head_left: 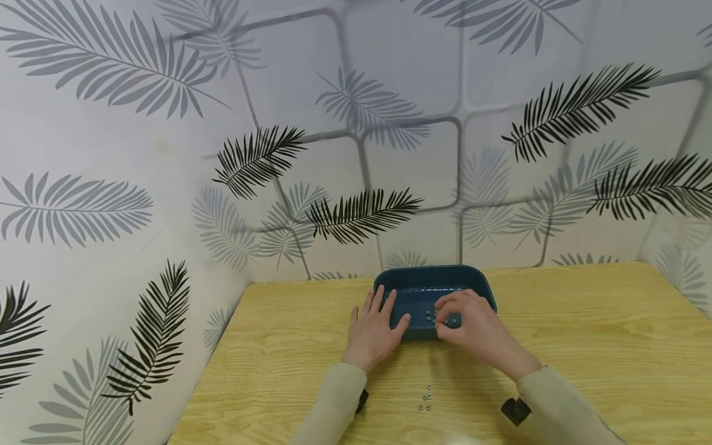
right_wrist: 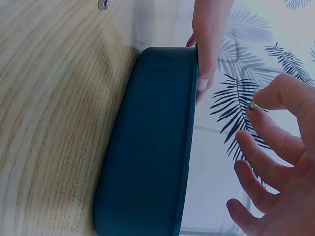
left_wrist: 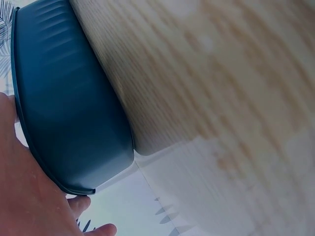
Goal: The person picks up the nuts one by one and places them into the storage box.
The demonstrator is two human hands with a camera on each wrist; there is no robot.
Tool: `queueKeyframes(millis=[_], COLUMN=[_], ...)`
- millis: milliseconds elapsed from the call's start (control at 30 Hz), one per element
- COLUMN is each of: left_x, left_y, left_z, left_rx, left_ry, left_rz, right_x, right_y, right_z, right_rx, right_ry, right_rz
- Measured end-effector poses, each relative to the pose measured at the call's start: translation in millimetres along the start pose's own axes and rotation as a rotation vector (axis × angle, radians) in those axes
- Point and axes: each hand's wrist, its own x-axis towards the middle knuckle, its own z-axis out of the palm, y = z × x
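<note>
A dark blue rectangular tray (head_left: 411,334) stands on the wooden table near the wall, with several small metal nuts (head_left: 454,321) on its floor. My left hand (head_left: 374,330) rests across its left front rim, fingers spread. The left wrist view shows the tray's outer wall (left_wrist: 74,98) beside that hand. Above the tray's right half is my right hand (head_left: 473,324); in the right wrist view its thumb and index finger pinch one nut (right_wrist: 252,104), while the other fingers are loosely bent. In the head view the pinched nut is hard to make out.
Several loose nuts (head_left: 428,397) lie on the wooden table (head_left: 278,346) in front of the tray, between the forearms. Directly behind the tray rises a wall (head_left: 411,161) with a leaf pattern. A dark wrist device (head_left: 515,411) shows at the right sleeve.
</note>
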Motion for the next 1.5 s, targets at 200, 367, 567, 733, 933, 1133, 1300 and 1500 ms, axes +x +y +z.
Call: queueKeyframes(millis=[200, 367, 567, 733, 933, 1133, 1300, 1500], left_x=[1.4, 1.1, 0.2, 0.3, 2.4, 2.2, 2.0, 2.2], left_y=[-2.0, -2.5, -1.7, -1.7, -2.6, -2.2, -1.8, -3.0], left_z=[1.3, 1.2, 1.7, 3.3, 4.6, 3.0, 2.5, 4.3], left_rx=[0.003, 0.016, 0.019, 0.014, 0.025, 0.025, 0.021, 0.026], left_ry=[-0.002, 0.001, -0.016, -0.017, -0.011, -0.020, -0.022, -0.009], left_rz=[0.000, 0.008, 0.001, -0.003, -0.004, -0.003, -0.003, 0.001], right_x=[5.9, 10.9, 17.0, 23.6, 31.8, 37.3, 40.1, 42.6], right_y=[3.6, 6.1, 9.4, 13.3, 16.2, 20.9, 27.3, 33.5], right_z=[2.1, 5.8, 8.8, 11.3, 15.9, 20.4, 24.7, 29.2], right_rx=[0.018, 0.017, 0.019, 0.019, 0.016, -0.017, -0.069, -0.103], right_ry=[0.030, 0.065, 0.082, 0.087, 0.106, 0.111, 0.080, 0.060], right_rz=[0.004, 0.000, 0.025, 0.045, 0.067, 0.075, 0.075, 0.085])
